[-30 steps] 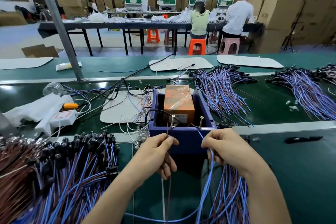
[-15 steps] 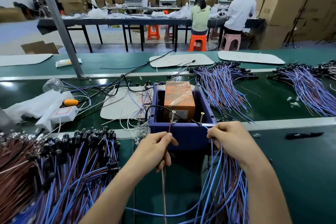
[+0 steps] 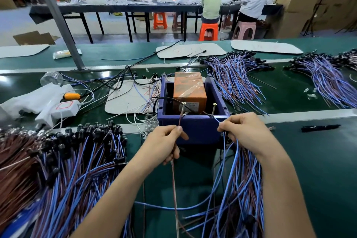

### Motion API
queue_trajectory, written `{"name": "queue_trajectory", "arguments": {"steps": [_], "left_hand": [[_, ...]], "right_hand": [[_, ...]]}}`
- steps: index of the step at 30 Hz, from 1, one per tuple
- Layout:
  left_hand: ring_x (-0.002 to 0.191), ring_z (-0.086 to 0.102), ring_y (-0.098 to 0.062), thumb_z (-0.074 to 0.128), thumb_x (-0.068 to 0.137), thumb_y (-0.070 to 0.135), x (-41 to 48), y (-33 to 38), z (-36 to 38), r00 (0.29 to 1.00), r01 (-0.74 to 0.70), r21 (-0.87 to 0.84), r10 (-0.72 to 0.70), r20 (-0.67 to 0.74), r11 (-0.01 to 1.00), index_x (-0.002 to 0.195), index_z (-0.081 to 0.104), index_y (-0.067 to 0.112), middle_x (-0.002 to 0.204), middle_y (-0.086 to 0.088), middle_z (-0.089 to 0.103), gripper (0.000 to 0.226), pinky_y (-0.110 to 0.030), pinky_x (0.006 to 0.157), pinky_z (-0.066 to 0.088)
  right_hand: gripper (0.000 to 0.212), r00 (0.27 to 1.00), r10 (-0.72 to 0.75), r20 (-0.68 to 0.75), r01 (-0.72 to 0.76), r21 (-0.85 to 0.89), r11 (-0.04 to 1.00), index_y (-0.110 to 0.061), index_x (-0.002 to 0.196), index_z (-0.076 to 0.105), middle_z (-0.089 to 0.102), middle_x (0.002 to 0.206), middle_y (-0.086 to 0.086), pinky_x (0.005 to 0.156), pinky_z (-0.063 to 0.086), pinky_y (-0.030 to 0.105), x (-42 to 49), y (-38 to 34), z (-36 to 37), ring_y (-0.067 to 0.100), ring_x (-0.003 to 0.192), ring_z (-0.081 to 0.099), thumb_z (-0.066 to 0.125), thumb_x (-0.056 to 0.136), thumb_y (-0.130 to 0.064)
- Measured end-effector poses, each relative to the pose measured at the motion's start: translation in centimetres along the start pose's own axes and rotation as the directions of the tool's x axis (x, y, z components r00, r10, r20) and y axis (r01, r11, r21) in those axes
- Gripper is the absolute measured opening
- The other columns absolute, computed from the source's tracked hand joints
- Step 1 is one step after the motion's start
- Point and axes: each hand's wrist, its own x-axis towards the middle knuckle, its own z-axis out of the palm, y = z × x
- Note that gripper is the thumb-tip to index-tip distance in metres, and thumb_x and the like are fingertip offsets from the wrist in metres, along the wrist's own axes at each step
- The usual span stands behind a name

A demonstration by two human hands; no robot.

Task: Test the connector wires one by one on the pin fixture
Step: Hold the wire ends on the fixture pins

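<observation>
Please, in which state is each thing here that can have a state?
left hand: pinches the brown wire.
right hand: grips the blue wire.
brown wire: lifted, end at the left pin.
blue wire: lifted, end at the right pin.
blue box: open on top, orange box inside.
bottle: lying on its side.

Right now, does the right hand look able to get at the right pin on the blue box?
Probably yes. The right hand is just in front of the blue box, and the right pin stands uncovered above its front wall. Nothing lies between, though its grip is full of blue wires.
</observation>
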Motion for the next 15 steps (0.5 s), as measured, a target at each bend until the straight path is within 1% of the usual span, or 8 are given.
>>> {"name": "queue_trajectory", "arguments": {"steps": [6,9,12,15], "left_hand": [[0.032,0.036,-0.012,0.040,0.102,0.030,-0.03,-0.17,0.21,1.000,0.024,-0.019,-0.024,0.018,1.000,0.088,0.067,0.012,0.043,-0.005,0.054,0.036,-0.019,0.035,0.030],[0.031,0.036,-0.013,0.039,0.102,0.030,-0.02,-0.17,0.39,0.999,0.035,-0.014,-0.034,0.036,0.999,0.089,0.067,0.010,0.042,-0.004,0.054,0.037,-0.019,0.035,0.030],[0.031,0.035,-0.013,0.039,0.102,0.030,-0.02,-0.11,0.44,0.999,0.039,-0.010,-0.038,0.038,0.999,0.088,0.067,0.010,0.042,-0.004,0.053,0.037,-0.019,0.035,0.030],[0.031,0.035,-0.013,0.039,0.102,0.028,-0.01,-0.05,0.49,0.999,0.037,-0.036,-0.036,0.018,0.999,0.086,0.066,0.009,0.043,-0.006,0.054,0.037,-0.019,0.035,0.030]], "right_hand": [[0.020,1.000,-0.013,-0.005,0.013,0.002,1.000,-0.011,0.068,0.072,0.045,0.042,-0.003,0.046,0.030,0.021,-0.03,0.07,-0.05,0.011,0.041,0.034,0.063,0.086,-0.016],[0.021,1.000,-0.010,-0.004,0.010,0.001,1.000,-0.011,0.068,0.072,0.044,0.040,-0.004,0.043,0.028,0.019,0.01,0.11,-0.10,0.010,0.039,0.033,0.062,0.087,-0.015],[0.022,1.000,-0.004,-0.015,0.004,0.023,1.000,-0.010,0.067,0.071,0.042,0.038,-0.006,0.037,0.025,0.012,0.05,0.13,-0.23,0.006,0.034,0.031,0.062,0.087,-0.013],[0.021,0.999,0.004,-0.032,-0.003,0.023,1.000,-0.010,0.066,0.070,0.041,0.038,-0.006,0.038,0.025,0.014,-0.04,0.21,-0.56,0.008,0.035,0.028,0.062,0.086,-0.014]]}}
